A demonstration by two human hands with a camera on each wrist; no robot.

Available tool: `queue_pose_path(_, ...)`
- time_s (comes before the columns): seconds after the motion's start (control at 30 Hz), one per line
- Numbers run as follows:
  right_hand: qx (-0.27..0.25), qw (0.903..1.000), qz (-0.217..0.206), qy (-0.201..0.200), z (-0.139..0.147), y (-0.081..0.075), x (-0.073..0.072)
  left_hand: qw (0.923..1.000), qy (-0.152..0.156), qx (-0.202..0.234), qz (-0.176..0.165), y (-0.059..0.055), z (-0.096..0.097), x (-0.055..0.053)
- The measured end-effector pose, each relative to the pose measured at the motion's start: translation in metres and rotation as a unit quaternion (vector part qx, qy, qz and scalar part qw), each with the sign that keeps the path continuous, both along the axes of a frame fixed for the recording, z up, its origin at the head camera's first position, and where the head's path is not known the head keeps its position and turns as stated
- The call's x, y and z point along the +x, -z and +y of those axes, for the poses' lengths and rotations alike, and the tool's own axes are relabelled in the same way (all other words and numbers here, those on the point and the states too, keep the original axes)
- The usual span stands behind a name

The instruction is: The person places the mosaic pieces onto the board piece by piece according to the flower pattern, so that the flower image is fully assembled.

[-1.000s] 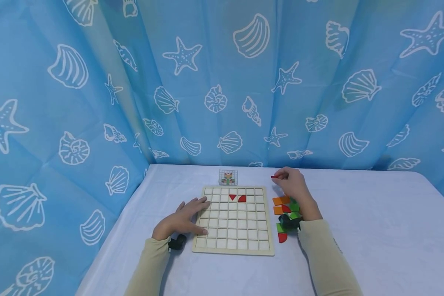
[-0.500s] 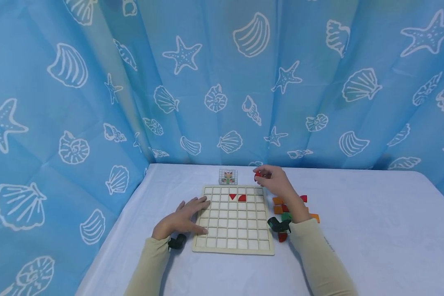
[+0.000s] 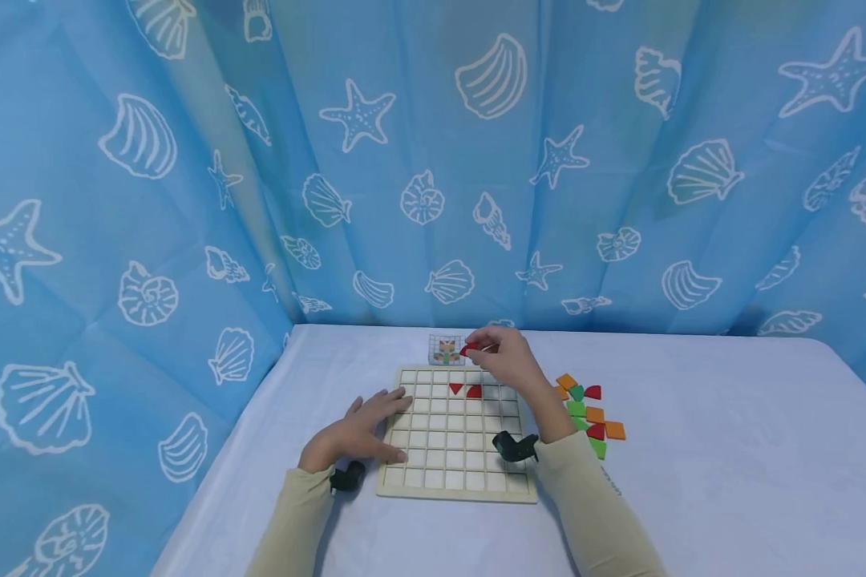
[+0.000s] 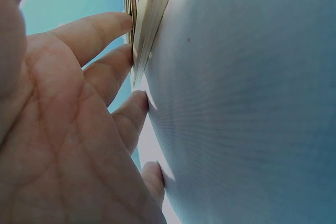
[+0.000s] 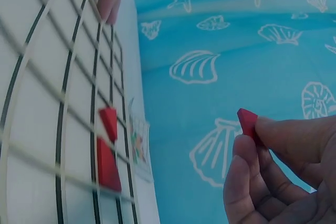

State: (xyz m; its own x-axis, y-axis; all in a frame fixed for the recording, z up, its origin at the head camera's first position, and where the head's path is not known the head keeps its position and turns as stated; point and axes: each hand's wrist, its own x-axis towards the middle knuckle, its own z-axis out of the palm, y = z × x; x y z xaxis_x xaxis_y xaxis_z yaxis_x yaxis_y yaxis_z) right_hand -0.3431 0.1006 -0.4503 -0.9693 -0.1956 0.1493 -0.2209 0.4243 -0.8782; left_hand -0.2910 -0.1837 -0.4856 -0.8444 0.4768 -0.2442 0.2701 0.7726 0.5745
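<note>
A pale wooden grid board [image 3: 456, 497] lies on the white-covered table. Two red tiles sit in one of its upper rows: a triangle tile [image 3: 456, 388] and a quarter-circle tile [image 3: 475, 391]. My left hand [image 3: 357, 433] rests spread on the board's left edge; the left wrist view shows fingertips [image 4: 123, 22] at its rim and others on the cloth. My right hand [image 3: 508, 361] pinches another red tile [image 5: 248, 123] between thumb and fingers, raised above the board's far edge. In the head view that tile overlaps the small pattern card [image 3: 445, 350].
Right of the board lies a loose group of tiles: orange [image 3: 615, 430], green [image 3: 576, 409] and red [image 3: 592, 392]. Behind the table hangs a blue curtain [image 3: 418, 240] with white shells and starfish. Each wrist wears a small black camera [image 3: 514, 446].
My right hand has moved left from above the loose tiles to the board's far edge beside the card, carrying the red tile. My left hand has stayed on the board's edge.
</note>
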Motion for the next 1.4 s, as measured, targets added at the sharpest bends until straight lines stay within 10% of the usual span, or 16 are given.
queue_pose_path(0.5,-0.092,0.9925,-0.079,0.013,-0.033,0.001,-0.003,0.9999,0.005,-0.01,0.0,-0.001,0.001,0.0)
queue_pose_path(0.83,-0.057,0.9945,-0.064,0.061,-0.019,0.014,-0.008,0.9998,0.004,-0.018,0.009,0.002,-0.002,-0.003)
queue_pose_path(1.4,-0.114,0.9895,-0.087,0.019,-0.032,0.023,-0.003,0.9999,0.003,-0.015,0.002,0.001,0.0,-0.002)
